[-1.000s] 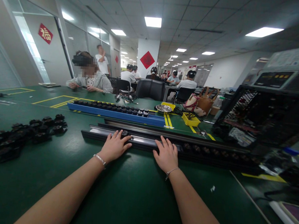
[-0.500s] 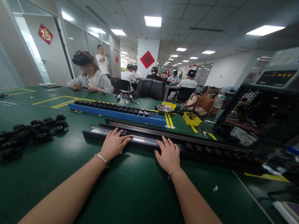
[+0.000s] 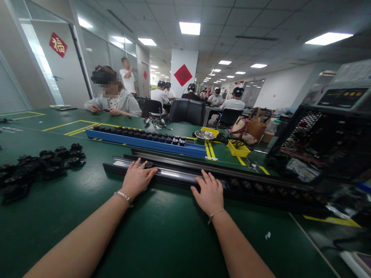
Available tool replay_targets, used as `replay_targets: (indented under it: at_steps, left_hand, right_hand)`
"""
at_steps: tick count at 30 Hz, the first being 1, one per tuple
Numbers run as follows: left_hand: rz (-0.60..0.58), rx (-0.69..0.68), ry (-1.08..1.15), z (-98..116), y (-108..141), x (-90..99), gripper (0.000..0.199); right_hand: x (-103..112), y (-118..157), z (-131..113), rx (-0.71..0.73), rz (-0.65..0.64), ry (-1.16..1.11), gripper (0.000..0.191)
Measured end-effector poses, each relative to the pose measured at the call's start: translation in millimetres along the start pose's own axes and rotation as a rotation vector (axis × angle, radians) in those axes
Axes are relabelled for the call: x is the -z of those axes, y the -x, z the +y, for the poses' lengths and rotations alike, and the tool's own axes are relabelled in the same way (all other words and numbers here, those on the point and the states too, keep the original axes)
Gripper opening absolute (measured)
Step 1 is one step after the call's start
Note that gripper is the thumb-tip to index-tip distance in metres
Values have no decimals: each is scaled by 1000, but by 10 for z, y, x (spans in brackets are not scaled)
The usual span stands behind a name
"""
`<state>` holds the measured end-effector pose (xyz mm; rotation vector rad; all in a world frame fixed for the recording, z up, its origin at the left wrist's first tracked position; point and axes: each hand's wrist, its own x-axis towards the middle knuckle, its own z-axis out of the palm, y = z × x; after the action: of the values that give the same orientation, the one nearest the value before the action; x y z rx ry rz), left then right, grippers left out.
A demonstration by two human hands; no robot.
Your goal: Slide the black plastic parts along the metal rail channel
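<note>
A long black rail (image 3: 177, 175) with a shiny grey channel lies across the green table before me. My left hand (image 3: 136, 179) is over its left part, with thumb and fingers about a small black part (image 3: 149, 165) in the channel. The fingers partly hide that part. My right hand (image 3: 210, 193) rests on the rail further right, its fingers spread and holding nothing. Right of it, several dark round parts (image 3: 258, 187) sit in a row along the rail. A second dark rail (image 3: 184, 160) runs just behind.
Loose black parts (image 3: 48, 164) lie in a heap at left. Behind the rails stands a blue tray (image 3: 141, 144) with rows of black parts. A metal bowl (image 3: 204, 135), a yellow bin (image 3: 238, 149) and an open computer case (image 3: 326, 143) are beyond. A co-worker (image 3: 112, 97) sits across the table.
My left hand has slid a little to the left along the rail, and the small black part has shifted left with it. My right hand stays in place.
</note>
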<state>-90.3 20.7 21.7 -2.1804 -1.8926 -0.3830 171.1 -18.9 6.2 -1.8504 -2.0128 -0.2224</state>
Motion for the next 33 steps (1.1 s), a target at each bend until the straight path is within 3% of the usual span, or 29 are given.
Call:
replay_targets:
  at_steps: [12,33]
  left_hand:
    - [16,40,-30,-143,-24,-44,47]
    - [26,87,-26,-282,-47,-76,48]
  right_hand:
    - [-63,-23,16,-16,14,-16,20]
    - [-36,-25,91,-60,34,-40,15]
